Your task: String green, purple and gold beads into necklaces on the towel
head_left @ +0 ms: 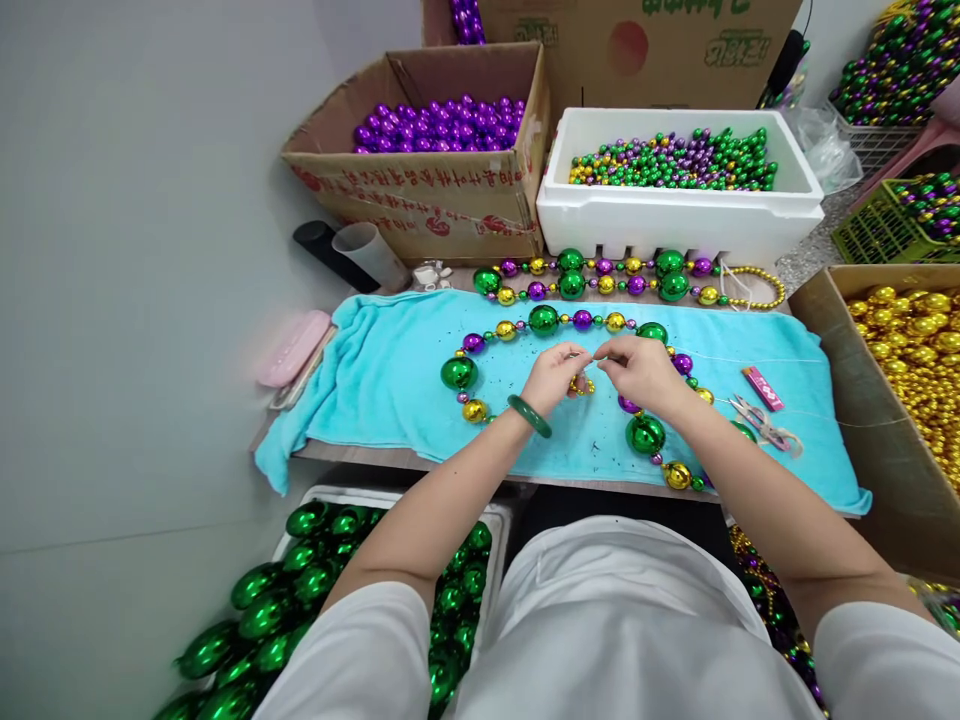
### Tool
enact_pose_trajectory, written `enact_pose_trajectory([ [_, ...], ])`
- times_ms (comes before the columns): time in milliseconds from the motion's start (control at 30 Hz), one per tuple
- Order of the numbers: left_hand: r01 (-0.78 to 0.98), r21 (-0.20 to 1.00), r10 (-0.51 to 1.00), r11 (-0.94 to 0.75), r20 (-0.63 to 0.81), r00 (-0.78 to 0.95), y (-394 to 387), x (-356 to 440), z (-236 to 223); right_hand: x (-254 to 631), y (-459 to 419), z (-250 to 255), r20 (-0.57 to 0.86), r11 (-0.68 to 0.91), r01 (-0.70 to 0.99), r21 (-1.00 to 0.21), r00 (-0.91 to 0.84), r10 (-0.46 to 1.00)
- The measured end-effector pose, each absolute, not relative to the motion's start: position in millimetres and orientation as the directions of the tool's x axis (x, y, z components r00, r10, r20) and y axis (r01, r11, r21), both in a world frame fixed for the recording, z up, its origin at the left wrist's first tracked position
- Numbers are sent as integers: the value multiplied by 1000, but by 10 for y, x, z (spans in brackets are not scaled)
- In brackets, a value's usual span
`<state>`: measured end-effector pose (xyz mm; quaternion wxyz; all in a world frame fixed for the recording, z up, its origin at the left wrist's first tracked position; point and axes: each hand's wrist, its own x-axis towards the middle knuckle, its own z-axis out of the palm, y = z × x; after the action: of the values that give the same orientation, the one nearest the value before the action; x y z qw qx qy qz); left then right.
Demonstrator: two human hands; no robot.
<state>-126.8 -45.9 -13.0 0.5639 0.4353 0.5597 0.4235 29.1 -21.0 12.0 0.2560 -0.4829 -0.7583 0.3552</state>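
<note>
Over the turquoise towel, both my hands meet fingertip to fingertip. Small gold beads hang at the fingers of my left hand, which is closed in a pinch. My right hand pinches too, but what lies between its fingertips is too fine to make out. Around and under the hands curves a strand of green, purple and gold beads. A thin pale thread runs across the towel to the right. Scissors and a small pink packet lie right of my right hand.
Another bead strand lies behind the towel. Beyond it stand a carton of purple beads and a white foam box. A carton of gold beads is at right; large green beads are below left. Dark specks dot the towel.
</note>
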Motion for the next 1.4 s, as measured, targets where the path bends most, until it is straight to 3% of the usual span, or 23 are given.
enact_pose_trajectory([
  [100, -24, 931, 930, 365, -364, 56, -415, -1303, -71, 293, -284, 91, 205, 568, 621, -540, -558, 804],
  [200, 37, 923, 922, 382, -384, 56, -402, -1324, -13, 290, -299, 83, 188, 613, 656, -440, -601, 777],
  [333, 116, 911, 914, 395, -402, 47, -406, -1314, 44, 267, -238, 110, 117, 492, 645, -585, -534, 838],
  [500, 95, 914, 917, 394, -398, 25, -410, -1319, 34, 251, -161, 134, -111, 239, 607, -758, -480, 870],
  [600, 116, 952, 954, 282, -291, 75, -421, -1364, -2, 264, -138, 124, -170, 160, 588, -792, -466, 868],
  [733, 255, 967, 973, -20, -40, 228, -455, -1441, -47, 280, -111, 135, -215, 74, 550, -832, -442, 871],
  [833, 471, 828, 941, -303, 181, 287, -487, -1483, -107, 281, -92, 167, -309, -92, 469, -878, -411, 858],
  [933, 662, 539, 851, -522, 385, 357, -505, -1506, -207, 283, -69, 178, -437, -305, 351, -885, -405, 803],
  [1033, 739, 292, 757, -607, 495, 427, -503, -1513, -311, 288, -37, 157, -510, -430, 275, -860, -432, 744],
  [1100, 756, 223, 728, -615, 530, 436, -502, -1507, -355, 284, -14, 142, -546, -473, 274, -838, -444, 710],
  [1233, 783, 281, 759, -556, 556, 339, -525, -1456, -349, 251, 14, 147, -561, -480, 290, -828, -419, 714],
  [1333, 760, 453, 837, -466, 505, 212, -537, -1408, -268, 229, 8, 178, -514, -434, 279, -857, -399, 759],
  [1400, 736, 562, 901, -378, 406, 153, -517, -1397, -193, 229, -11, 202, -445, -320, 348, -881, -384, 809],
])
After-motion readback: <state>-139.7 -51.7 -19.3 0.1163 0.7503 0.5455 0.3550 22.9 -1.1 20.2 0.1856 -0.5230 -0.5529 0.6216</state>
